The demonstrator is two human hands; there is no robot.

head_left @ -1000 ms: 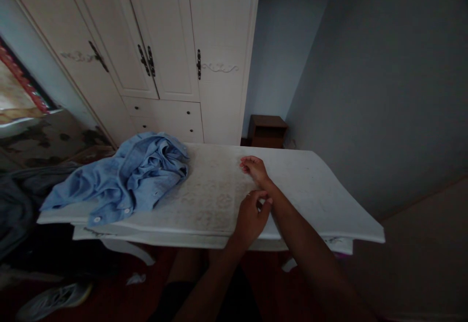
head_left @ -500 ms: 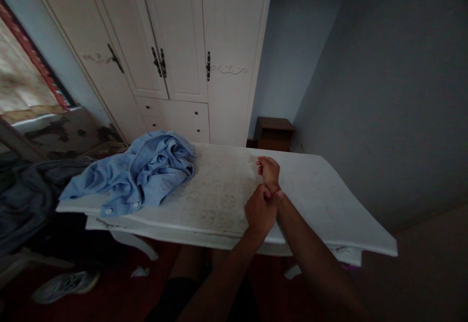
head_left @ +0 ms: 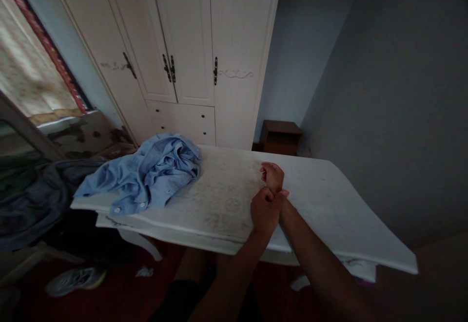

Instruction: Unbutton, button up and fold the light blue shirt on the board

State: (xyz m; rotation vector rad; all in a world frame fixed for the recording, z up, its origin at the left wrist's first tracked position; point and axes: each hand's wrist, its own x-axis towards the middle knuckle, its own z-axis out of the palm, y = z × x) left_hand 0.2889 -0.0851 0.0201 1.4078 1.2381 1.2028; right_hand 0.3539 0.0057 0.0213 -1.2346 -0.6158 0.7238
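Observation:
My left hand (head_left: 265,210) is wrapped round my right wrist (head_left: 278,191), with its thumb and fingertips closed on it. Beyond it, my right hand (head_left: 273,176) has its fingers curled inward, and I see nothing in them. Both hands are over the middle of a white table (head_left: 310,200) whose top is stained with grey smudges. To their left, a crumpled light blue button-up shirt (head_left: 146,171) lies in a heap at the table's left end, apart from both hands.
A cream wardrobe (head_left: 241,34) with dark handles stands behind the table. A brown wooden box-like cabinet (head_left: 281,137) sits by the far corner. Dark clothing (head_left: 32,205) is piled at the left, and a shoe (head_left: 76,280) lies on the red floor. A grey wall (head_left: 395,107) rises at the right.
The view has shifted, so the scene sits slightly further right and lower. My left hand stays closed round my right wrist, and the shirt has not moved on the table.

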